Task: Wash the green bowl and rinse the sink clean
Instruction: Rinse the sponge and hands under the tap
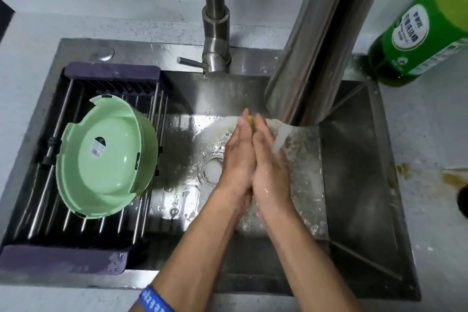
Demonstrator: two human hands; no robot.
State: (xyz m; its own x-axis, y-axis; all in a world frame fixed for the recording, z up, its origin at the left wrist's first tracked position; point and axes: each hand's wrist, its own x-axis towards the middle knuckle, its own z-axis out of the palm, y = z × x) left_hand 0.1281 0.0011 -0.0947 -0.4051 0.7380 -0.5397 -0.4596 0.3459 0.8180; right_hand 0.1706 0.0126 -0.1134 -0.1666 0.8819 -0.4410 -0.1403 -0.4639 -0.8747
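One steel sink [354, 159] anchors everything here. Two hands meet over its basin, just right of the single round drain [212, 170]. The left hand [239, 157] and the right hand [269, 162] are pressed palm to palm, fingers straight and pointing toward the sink's back wall. A small yellow object [250, 120] shows between the fingertips, squeezed flat between the two hands; what it is cannot be told. Both hands are wet and speckled with foam. Water [281, 137] sheets down onto the right hand from the one large faucet spout [324, 40], which hangs over the basin's right half. The faucet's upright base [216, 33], with one side lever [191, 62], stands on the sink's back ledge.

One green bowl [106, 159] sits over the left part of the sink, resting tilted on one drying rack [76, 223] of metal rods with two purple end bars. The bowl's opening faces up and toward the camera, and one barcode sticker [97, 149] lies inside it. It is well apart from both hands.

One green detergent bottle [415, 38] stands on the counter [435, 134] beyond the sink's back right corner. Brown stains [453, 178] mark the counter to the right of the sink. One blue wristband [154, 299] circles the left wrist, over the sink's near edge.
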